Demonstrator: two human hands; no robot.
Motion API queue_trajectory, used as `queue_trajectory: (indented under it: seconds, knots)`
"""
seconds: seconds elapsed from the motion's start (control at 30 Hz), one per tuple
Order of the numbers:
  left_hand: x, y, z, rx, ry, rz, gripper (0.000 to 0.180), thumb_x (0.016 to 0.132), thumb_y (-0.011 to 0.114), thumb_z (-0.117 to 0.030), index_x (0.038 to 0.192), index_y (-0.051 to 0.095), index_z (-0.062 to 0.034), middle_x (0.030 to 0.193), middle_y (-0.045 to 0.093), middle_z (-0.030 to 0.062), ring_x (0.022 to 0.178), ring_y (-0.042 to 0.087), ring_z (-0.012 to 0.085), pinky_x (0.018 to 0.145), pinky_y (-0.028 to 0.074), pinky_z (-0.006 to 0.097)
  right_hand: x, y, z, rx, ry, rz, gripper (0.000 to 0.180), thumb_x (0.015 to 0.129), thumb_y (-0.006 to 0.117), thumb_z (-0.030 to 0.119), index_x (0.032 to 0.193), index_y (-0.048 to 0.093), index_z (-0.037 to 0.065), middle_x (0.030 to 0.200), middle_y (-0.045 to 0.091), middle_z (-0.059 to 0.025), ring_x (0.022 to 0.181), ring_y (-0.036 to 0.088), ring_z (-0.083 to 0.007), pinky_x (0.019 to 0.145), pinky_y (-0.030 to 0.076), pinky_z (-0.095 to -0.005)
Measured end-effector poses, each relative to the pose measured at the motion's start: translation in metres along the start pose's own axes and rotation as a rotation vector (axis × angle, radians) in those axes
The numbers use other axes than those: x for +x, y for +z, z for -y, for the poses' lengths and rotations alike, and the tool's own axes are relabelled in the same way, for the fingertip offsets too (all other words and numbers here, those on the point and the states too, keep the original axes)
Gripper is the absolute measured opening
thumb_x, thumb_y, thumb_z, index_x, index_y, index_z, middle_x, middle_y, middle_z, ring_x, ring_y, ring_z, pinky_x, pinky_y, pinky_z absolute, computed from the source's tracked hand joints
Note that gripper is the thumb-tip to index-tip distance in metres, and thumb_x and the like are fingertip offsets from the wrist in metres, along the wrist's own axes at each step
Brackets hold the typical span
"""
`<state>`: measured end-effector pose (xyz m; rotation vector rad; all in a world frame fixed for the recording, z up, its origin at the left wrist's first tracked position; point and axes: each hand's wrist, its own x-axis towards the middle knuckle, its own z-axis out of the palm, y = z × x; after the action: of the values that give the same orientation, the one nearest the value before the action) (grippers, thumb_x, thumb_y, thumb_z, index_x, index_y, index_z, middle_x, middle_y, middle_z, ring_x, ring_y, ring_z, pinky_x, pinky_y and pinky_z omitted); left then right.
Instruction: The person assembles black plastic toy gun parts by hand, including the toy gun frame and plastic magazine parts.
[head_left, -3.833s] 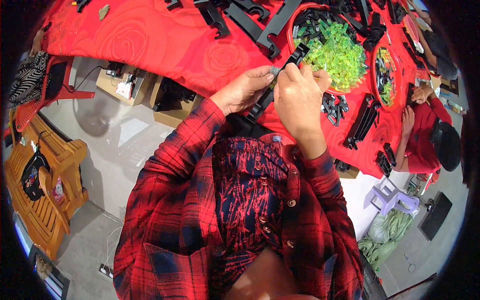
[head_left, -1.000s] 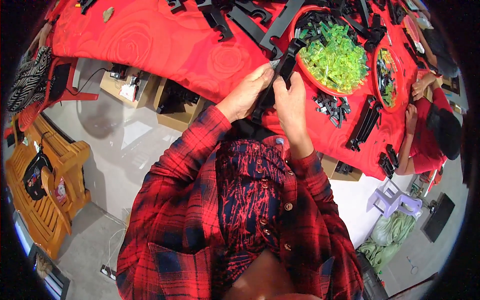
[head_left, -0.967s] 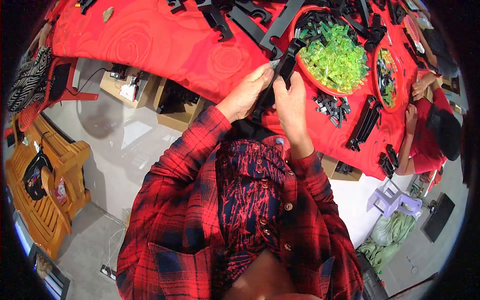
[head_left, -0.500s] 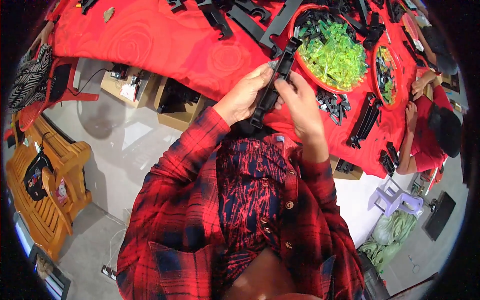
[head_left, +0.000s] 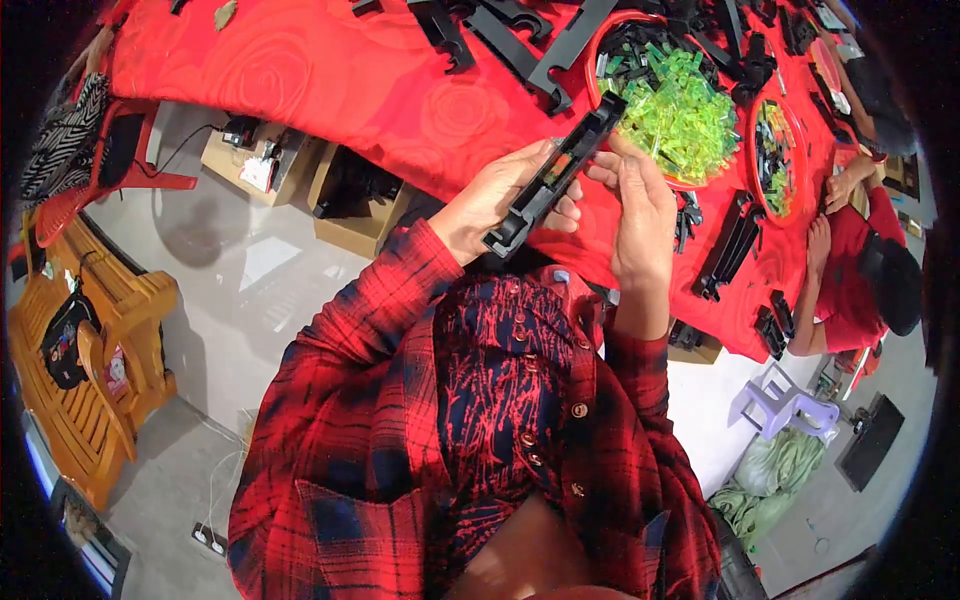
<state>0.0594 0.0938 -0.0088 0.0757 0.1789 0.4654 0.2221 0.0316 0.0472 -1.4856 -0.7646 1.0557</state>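
Note:
My left hand [head_left: 495, 195] is wrapped round a long black plastic housing [head_left: 538, 205], with its fingertips showing past the right side. The housing is tilted, its far end up and to the right, and its open channel faces up. A small orange-red patch shows inside the channel. Just right of the housing, my right hand [head_left: 642, 205] is apart from it, fingers partly stretched out, and I see nothing held in it. Beyond that hand stands a red round basket [head_left: 592, 75] of yellow-green clear plastic pieces [head_left: 680, 105] and dark ones.
A smaller red basket [head_left: 798, 140] holds mixed small parts. Long black plastic parts [head_left: 730, 245] lie on the red tablecloth [head_left: 400, 100], more at the far side. Another person [head_left: 850, 240] sits at the right. Below the table edge are cardboard boxes [head_left: 345, 235]; a wooden bench [head_left: 100, 370] stands left.
My right hand has come off the black housing and moved right, its fingers opening out. The housing has turned in my left hand, so its channel now shows more.

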Motion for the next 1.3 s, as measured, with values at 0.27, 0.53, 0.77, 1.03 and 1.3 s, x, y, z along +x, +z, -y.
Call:
queue_trajectory:
  seconds: [0.27, 0.53, 0.77, 1.03, 1.3]
  knots:
    - [-0.003, 0.006, 0.002, 0.103, 0.039, -0.013, 0.037, 0.108, 0.038, -0.032, 0.131, 0.045, -0.0052, 0.097, 0.066, 0.0158, 0.081, 0.071, 0.0279, 0.074, 0.062, 0.040, -0.006, 0.004, 0.009, -0.002, 0.009, -0.023, 0.039, 0.106, 0.047, 0.020, 0.133, 0.052, -0.007, 0.109, 0.063, -0.0113, 0.094, 0.061, -0.0163, 0.086, 0.050, -0.0299]
    - [-0.005, 0.009, 0.002, 0.100, 0.036, -0.035, 0.037, 0.107, 0.039, -0.035, 0.129, 0.048, -0.0064, 0.094, 0.066, 0.0127, 0.077, 0.070, 0.0247, 0.069, 0.061, 0.036, -0.011, 0.010, 0.017, 0.048, 0.008, -0.012, 0.035, 0.105, 0.048, 0.017, 0.130, 0.054, -0.006, 0.109, 0.063, -0.0103, 0.091, 0.062, -0.0150, 0.084, 0.051, -0.0294]
    - [-0.008, 0.014, 0.002, 0.193, 0.044, -0.028, 0.035, 0.106, 0.041, -0.039, 0.124, 0.050, -0.0105, 0.091, 0.066, 0.0097, 0.066, 0.064, 0.0171, 0.055, 0.052, 0.027, -0.017, 0.012, 0.028, 0.085, -0.029, 0.038, 0.036, 0.104, 0.048, 0.014, 0.132, 0.052, -0.009, 0.114, 0.064, -0.0151, 0.094, 0.064, -0.0172, 0.089, 0.049, -0.0303]
    - [-0.009, 0.009, 0.002, 0.229, 0.052, 0.008, 0.039, 0.105, 0.043, -0.043, 0.128, 0.048, -0.0117, 0.094, 0.066, 0.0098, 0.067, 0.063, 0.0161, 0.053, 0.050, 0.026, -0.025, 0.023, 0.039, 0.038, -0.067, 0.026, 0.034, 0.101, 0.051, 0.011, 0.129, 0.056, -0.007, 0.113, 0.064, -0.0118, 0.093, 0.063, -0.0144, 0.089, 0.048, -0.0296]
    - [-0.008, 0.007, 0.006, 0.260, 0.077, -0.038, 0.049, 0.100, 0.053, -0.043, 0.136, 0.047, -0.0098, 0.100, 0.067, 0.0100, 0.062, 0.059, 0.0181, 0.046, 0.045, 0.028, -0.029, 0.031, 0.047, 0.007, -0.092, 0.011, 0.031, 0.099, 0.054, 0.009, 0.126, 0.057, -0.006, 0.114, 0.064, -0.0110, 0.093, 0.060, -0.0128, 0.091, 0.048, -0.0290]
